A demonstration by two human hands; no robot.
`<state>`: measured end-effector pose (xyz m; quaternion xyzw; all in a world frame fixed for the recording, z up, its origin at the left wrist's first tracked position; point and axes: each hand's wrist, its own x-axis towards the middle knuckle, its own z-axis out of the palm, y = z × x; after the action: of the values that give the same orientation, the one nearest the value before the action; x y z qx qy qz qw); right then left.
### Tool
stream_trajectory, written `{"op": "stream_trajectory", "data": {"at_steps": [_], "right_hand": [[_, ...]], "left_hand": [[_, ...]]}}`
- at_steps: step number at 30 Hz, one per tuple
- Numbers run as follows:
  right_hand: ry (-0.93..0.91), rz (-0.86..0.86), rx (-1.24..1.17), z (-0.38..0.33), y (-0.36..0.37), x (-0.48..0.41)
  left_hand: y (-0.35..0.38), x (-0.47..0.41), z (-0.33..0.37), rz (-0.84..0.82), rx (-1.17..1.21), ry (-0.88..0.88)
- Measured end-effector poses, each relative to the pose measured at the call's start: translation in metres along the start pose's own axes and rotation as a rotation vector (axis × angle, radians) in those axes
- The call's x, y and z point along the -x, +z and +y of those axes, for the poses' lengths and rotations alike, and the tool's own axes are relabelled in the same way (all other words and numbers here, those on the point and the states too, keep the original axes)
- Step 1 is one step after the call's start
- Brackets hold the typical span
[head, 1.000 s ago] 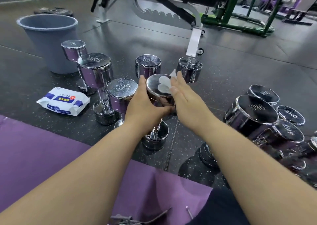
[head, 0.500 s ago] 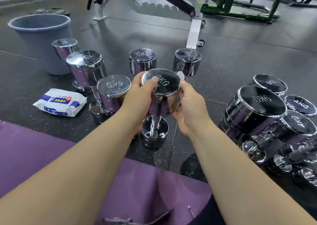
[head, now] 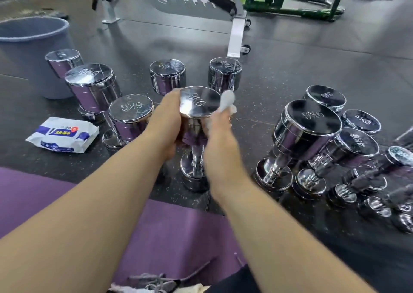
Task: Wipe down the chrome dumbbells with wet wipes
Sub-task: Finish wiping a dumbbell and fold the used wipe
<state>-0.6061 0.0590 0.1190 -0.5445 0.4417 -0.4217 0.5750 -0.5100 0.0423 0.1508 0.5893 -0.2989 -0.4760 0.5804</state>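
So the right hand, clutching the wipe, is shifting from the mid-frame dumbbell top to its side; left hand is gripping the head.

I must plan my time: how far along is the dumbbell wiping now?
Probably done: the five upright dumbbells standing apart. In hand: the left hand grips the top of the centre dumbbell, and the right hand holds a wet wipe against its side. Probably left: the leaning pile at right.

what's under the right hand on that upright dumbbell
A white wet wipe, pressed against the dumbbell head's side. Its end pokes past the right hand; the rest is covered.
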Motion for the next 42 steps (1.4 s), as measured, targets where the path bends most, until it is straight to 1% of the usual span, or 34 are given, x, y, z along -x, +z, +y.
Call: {"op": "stream_trajectory", "data": {"at_steps": [1,3,4,6,7,8,10,12,13,15,16,17,19,20,22,23,24,25,26,28,30,34,36,39,40,42], "right_hand": [[-0.028,-0.022,0.063,0.006,0.011,0.006],[-0.069,0.012,0.111,0.009,0.015,0.004],[-0.059,0.08,0.098,0.009,0.011,-0.009],[0.034,0.223,0.024,0.002,-0.007,-0.035],[0.059,0.237,-0.007,0.001,-0.011,-0.04],[0.045,0.228,-0.027,0.001,-0.011,-0.033],[-0.012,0.176,0.044,0.007,0.001,-0.001],[-0.083,0.191,0.176,0.008,0.01,0.022],[-0.125,0.244,0.217,0.008,0.008,0.022],[-0.213,0.411,0.249,-0.001,-0.002,0.012],[-0.257,0.437,0.233,-0.009,-0.007,0.013],[-0.285,0.412,0.183,-0.014,-0.009,0.015],[-0.261,0.292,0.087,-0.02,-0.002,0.023],[-0.239,0.26,0.087,-0.022,0.004,0.025],[-0.196,0.235,0.132,-0.023,0.015,0.023],[-0.186,0.223,0.149,-0.024,0.02,0.019],[-0.191,0.206,0.163,-0.028,0.025,0.015],[-0.199,0.184,0.189,-0.031,0.033,0.009],[-0.212,0.16,0.218,-0.036,0.038,0.006],[-0.226,0.087,0.261,-0.047,0.059,0.0],[-0.207,0.046,0.295,-0.057,0.081,-0.009],[-0.17,-0.025,0.312,-0.072,0.123,-0.028],[-0.17,-0.069,0.328,-0.075,0.141,-0.039],[-0.149,-0.173,0.297,-0.075,0.166,-0.05],[-0.138,-0.232,0.275,-0.074,0.175,-0.051],[-0.115,-0.309,0.235,-0.071,0.189,-0.05]], "left_hand": [[-0.004,-0.002,0.0,0.015,0.016,-0.029],[-0.004,0.002,0.002,0.025,0.023,-0.04],[-0.003,0.004,0.002,0.009,0.003,-0.014],[0.007,0.009,-0.001,-0.065,-0.044,0.016],[0.01,0.01,-0.004,-0.072,-0.055,0.033],[0.014,0.013,-0.003,-0.06,-0.062,0.033],[0.014,0.011,-0.002,0.01,-0.094,0.029],[0.007,0.004,-0.003,0.078,-0.145,0.027],[0.002,0.0,-0.005,0.104,-0.177,0.036],[-0.005,-0.001,-0.007,0.118,-0.179,0.048],[-0.008,0.001,-0.007,0.094,-0.18,0.04],[-0.011,0.001,-0.009,0.042,-0.22,0.033],[-0.017,0.007,-0.007,-0.075,-0.327,0.037],[-0.019,0.013,0.0,-0.113,-0.368,0.033],[-0.031,0.02,0.011,-0.072,-0.433,0.065],[-0.037,0.022,0.019,-0.059,-0.429,0.055],[-0.044,0.026,0.029,-0.051,-0.363,0.01],[-0.056,0.031,0.037,-0.051,-0.248,-0.076],[-0.064,0.035,0.042,-0.091,-0.17,-0.122],[-0.087,0.039,0.053,-0.152,-0.178,-0.105],[-0.107,0.041,0.061,-0.181,-0.209,-0.018],[-0.15,0.031,0.074,-0.063,-0.234,0.086],[-0.17,0.023,0.079,0.028,-0.308,0.105],[-0.2,0.011,0.08,0.233,-0.449,0.126],[-0.209,0.007,0.08,0.283,-0.425,0.124],[-0.219,0.004,0.081,0.296,-0.246,0.1]]}}
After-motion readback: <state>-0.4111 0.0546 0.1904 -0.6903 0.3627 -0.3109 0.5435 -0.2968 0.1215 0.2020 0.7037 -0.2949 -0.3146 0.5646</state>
